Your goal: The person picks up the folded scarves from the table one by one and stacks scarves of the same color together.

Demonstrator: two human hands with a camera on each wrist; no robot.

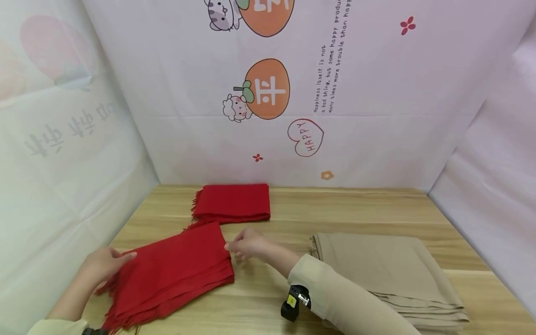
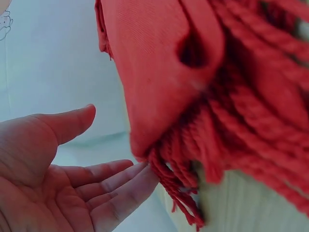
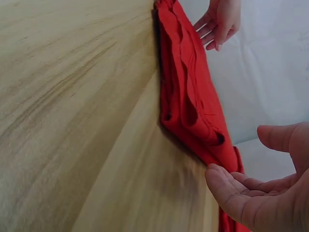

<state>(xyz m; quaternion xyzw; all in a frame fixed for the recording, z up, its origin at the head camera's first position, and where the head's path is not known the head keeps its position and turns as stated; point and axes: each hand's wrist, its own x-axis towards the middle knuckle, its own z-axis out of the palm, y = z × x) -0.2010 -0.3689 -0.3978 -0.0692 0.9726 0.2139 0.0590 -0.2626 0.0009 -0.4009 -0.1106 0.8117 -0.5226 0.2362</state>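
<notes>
A red scarf [image 1: 171, 265], folded in layers with a fringed end, lies slantwise at the left front of the table. At its fringed left end is my left hand [image 1: 100, 266]. In the left wrist view its fingertips [image 2: 145, 174] meet the scarf's corner beside the fringe [image 2: 178, 193], the thumb held well apart. My right hand [image 1: 249, 244] is at the scarf's opposite, folded end. The right wrist view shows those fingers [image 3: 229, 188] loosely extended right by the scarf's edge, thumb spread away, nothing gripped between them.
Behind the scarf lies a second folded red scarf [image 1: 234, 202], its fringe to the left. A folded beige cloth [image 1: 385, 270] rests at the right, partly behind my right sleeve [image 1: 351, 298]. Printed white sheeting [image 1: 188, 139] walls the wooden table [image 1: 335, 204] at back and sides.
</notes>
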